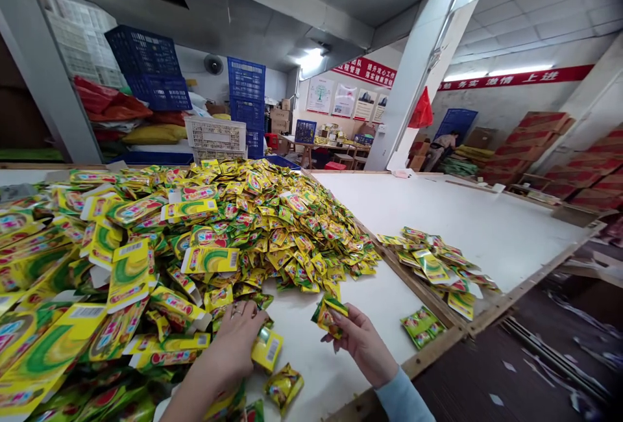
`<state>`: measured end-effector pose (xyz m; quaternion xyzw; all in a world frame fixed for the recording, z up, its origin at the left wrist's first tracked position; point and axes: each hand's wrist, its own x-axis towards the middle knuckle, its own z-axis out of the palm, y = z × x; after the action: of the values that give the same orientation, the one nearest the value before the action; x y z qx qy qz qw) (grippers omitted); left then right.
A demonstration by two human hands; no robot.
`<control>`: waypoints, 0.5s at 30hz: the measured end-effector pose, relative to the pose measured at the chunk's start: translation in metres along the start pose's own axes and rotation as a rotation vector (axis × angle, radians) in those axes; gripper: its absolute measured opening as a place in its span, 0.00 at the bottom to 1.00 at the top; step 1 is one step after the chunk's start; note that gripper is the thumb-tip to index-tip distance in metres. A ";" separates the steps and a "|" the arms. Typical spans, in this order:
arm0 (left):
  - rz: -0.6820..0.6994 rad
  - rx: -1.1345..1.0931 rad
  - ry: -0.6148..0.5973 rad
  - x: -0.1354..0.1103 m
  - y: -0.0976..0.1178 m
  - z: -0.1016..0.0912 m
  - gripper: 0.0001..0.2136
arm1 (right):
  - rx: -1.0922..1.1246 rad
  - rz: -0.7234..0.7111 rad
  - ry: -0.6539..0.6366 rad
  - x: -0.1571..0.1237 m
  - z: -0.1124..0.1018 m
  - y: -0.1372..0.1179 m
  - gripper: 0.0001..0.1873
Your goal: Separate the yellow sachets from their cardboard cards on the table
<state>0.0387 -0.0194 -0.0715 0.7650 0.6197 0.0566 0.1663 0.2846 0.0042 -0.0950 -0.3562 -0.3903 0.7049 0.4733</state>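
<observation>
My left hand (pixel 234 339) is closed on a small yellow carton (pixel 267 348), which sticks out on its thumb side; its fingertips are partly hidden against the pile. My right hand (pixel 357 341) pinches a small yellow-green foil packet (pixel 329 316) between thumb and fingers, just above the white tabletop. Between the hands and nearer to me lies a loose foil packet (pixel 283 385). Flat printed cartons (pixel 129 273) heap up on the left, around my left forearm. Beyond both hands rises a large pile of foil packets (pixel 292 227).
A wooden strip (pixel 413 279) divides the white table (pixel 452 201). Right of it lie a heap of cartons (pixel 433 266) and a green packet (pixel 422 326). Behind the table stand blue crates (pixel 247 97), a white crate (pixel 217 136) and a pillar (pixel 418 78). A person (pixel 440 143) bends at the far right.
</observation>
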 end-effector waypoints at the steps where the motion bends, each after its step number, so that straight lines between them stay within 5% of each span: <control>1: 0.010 0.032 0.042 0.001 0.001 0.001 0.26 | 0.010 0.041 -0.026 -0.001 0.001 0.002 0.18; 6: 0.236 -0.047 0.263 0.009 0.028 0.007 0.23 | -0.055 0.121 -0.154 -0.006 0.021 0.023 0.17; 10: 0.262 -0.337 0.438 0.015 0.035 0.012 0.29 | -0.479 -0.327 0.020 -0.011 0.031 0.013 0.11; 13: 0.131 -1.035 0.226 0.018 0.036 0.014 0.37 | -1.003 -0.761 0.138 -0.018 0.030 0.004 0.10; 15: 0.089 -1.520 -0.046 0.020 0.040 0.016 0.34 | -1.300 -0.925 0.027 -0.024 0.027 0.010 0.14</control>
<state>0.0849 -0.0101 -0.0760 0.4651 0.3752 0.4585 0.6578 0.2642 -0.0270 -0.0883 -0.3713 -0.8256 0.0641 0.4200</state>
